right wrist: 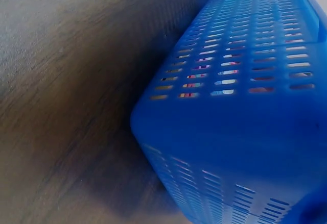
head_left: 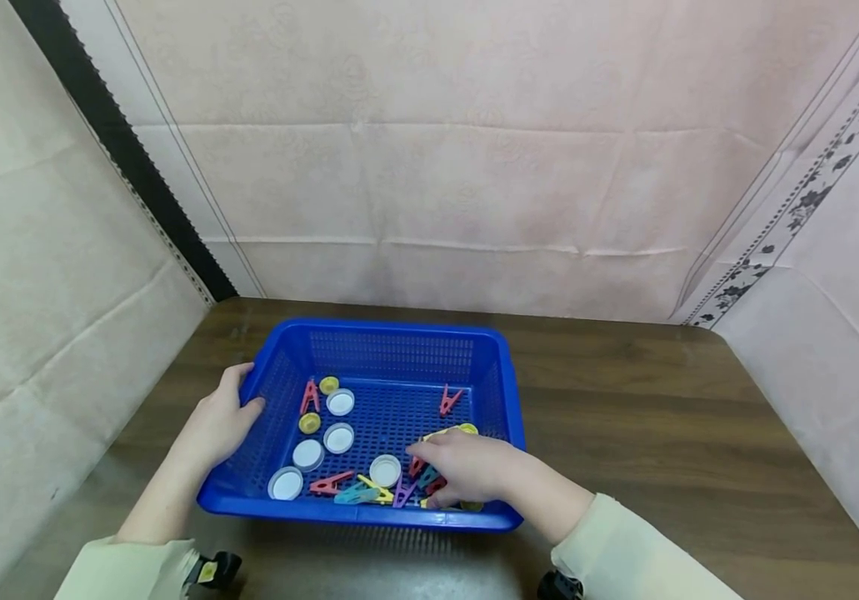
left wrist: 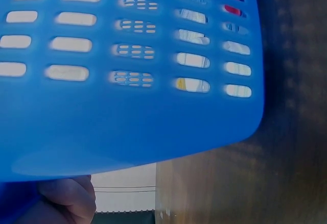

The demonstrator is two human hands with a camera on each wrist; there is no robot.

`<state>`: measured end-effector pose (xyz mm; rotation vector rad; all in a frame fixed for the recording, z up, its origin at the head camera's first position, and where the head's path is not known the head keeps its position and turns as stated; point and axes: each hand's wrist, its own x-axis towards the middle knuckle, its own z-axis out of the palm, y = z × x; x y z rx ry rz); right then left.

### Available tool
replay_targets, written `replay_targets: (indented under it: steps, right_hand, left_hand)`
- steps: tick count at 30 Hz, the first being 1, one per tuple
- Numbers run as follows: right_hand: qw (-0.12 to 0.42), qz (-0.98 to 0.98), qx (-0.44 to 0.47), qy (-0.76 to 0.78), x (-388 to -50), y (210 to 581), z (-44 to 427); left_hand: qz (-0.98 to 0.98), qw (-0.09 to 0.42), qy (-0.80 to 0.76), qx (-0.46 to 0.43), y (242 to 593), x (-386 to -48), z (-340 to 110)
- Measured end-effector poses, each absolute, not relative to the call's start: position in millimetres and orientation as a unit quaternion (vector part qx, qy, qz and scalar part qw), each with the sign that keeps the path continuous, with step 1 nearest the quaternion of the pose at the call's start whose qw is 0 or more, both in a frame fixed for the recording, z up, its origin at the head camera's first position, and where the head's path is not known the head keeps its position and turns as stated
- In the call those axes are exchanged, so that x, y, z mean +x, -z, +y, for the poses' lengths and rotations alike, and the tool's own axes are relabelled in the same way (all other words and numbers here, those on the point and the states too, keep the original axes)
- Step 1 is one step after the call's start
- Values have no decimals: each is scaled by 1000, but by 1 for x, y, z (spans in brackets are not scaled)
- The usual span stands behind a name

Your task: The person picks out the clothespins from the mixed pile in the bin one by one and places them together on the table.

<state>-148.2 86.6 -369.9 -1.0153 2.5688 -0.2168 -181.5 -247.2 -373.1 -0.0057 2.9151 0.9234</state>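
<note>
A blue perforated plastic basket [head_left: 392, 325] sits on the table. My left hand [head_left: 221, 423] grips its left rim; in the left wrist view, curled fingers [left wrist: 71, 196] show at the basket's edge. Inside, at the front right corner, my right hand [head_left: 474, 467] reaches down among clothespins, thumb and fingers spread apart around a few. A purple clothespin [head_left: 402, 493] and a teal clothespin [head_left: 357, 493] lie just left of it. The basket wall [right wrist: 230, 127] hides the right fingers in the right wrist view, and the undersides of those fingers cannot be seen.
White bottle caps [head_left: 307, 454] and yellow caps [head_left: 310, 422] are scattered over the basket's left half. One red clothespin [head_left: 449, 400] lies farther back on the right. The wooden table [head_left: 646, 425] meets a pale cloth screen [head_left: 429, 200] behind and at both sides.
</note>
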Motion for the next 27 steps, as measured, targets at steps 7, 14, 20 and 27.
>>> replay_targets:
  steps: [7, 14, 20, 27]
  right_hand:
    - [190, 905, -373, 81, -152, 371, 81]
    - [176, 898, -395, 80, -147, 380, 82]
    - [163, 894, -411, 76, -149, 383, 83]
    - [146, 911, -381, 54, -149, 384, 81]
  left_hand:
    - [949, 40, -311, -13, 370, -182, -248]
    - [947, 47, -316, -17, 374, -182, -246]
    - [945, 52, -321, -22, 376, -183, -249]
    - [943, 59, -327, -24, 375, -182, -249]
